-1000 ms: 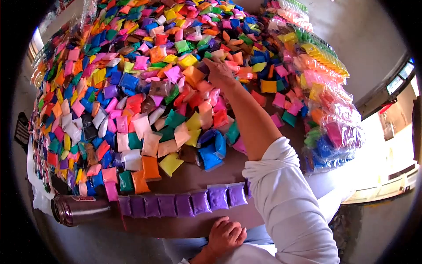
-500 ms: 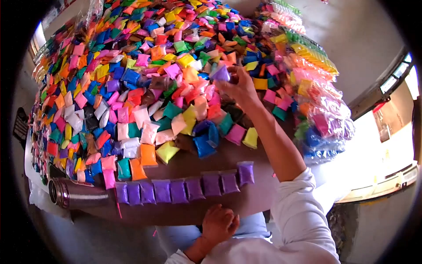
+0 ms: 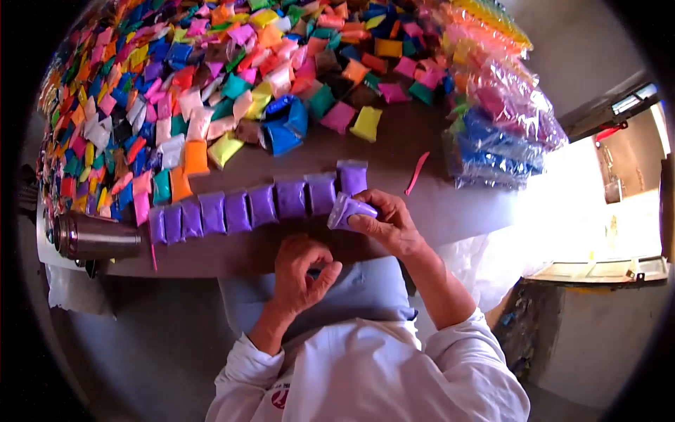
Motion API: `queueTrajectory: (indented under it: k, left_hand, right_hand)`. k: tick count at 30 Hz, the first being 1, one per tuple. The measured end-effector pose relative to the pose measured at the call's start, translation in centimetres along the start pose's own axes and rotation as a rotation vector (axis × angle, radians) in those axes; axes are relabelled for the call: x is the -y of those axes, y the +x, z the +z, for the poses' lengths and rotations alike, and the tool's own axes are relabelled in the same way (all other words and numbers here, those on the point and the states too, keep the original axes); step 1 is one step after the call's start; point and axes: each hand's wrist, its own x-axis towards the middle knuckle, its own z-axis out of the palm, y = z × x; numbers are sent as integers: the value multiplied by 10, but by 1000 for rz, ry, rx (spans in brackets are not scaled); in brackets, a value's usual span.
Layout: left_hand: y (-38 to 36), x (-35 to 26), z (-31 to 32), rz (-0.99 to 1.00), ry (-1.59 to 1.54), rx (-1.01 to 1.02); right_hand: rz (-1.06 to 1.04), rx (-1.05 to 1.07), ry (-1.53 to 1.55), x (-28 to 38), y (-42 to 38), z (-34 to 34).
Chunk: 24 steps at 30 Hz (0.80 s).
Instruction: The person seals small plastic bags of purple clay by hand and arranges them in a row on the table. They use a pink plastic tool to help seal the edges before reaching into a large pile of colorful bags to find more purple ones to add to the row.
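A small clear packet with purple filling (image 3: 351,212) is pinched between the thumb and fingers of my right hand (image 3: 391,224), just in front of the right end of a row. That row consists of several purple packets (image 3: 238,211) standing side by side along the near part of the brown table. My left hand (image 3: 301,271) is at the table's front edge, below the row. Its fingers are loosely curled with the thumb apart, and nothing shows in them.
A large heap of mixed-colour packets (image 3: 204,84) covers the back and left of the table (image 3: 394,162). Stacked clear bags of packets (image 3: 499,133) stand at the right. A metal flask (image 3: 98,235) lies at the left front. A pink strip (image 3: 418,173) lies right of the row.
My right hand has come back from the heap toward me, carrying the purple packet to the row. My left hand has risen from my lap to the table edge. The view has tilted downward.
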Motion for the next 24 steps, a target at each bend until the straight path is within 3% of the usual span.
queueTrajectory:
  k: [4,10,14,18,23,24]
  left_hand:
    - [0,4,-1,-13,5,11]
    - [-6,5,1,4,84,55]
    - [-4,2,-2,-26,-66,29]
    - [-8,3,-2,-49,-40,6]
    - [-10,10,-8,14,30,157]
    - [-9,6,-7,21,33,156]
  right_hand:
    - [46,43,-54,-1,-18,13]
    - [15,288,-111,-1,-20,11]
    - [-82,279,-35,5,-17,21]
    - [19,184,48,-1,-24,32]
    - [-26,144,-70,-11,-26,33]
    - [43,128,-67,-8,-27,34]
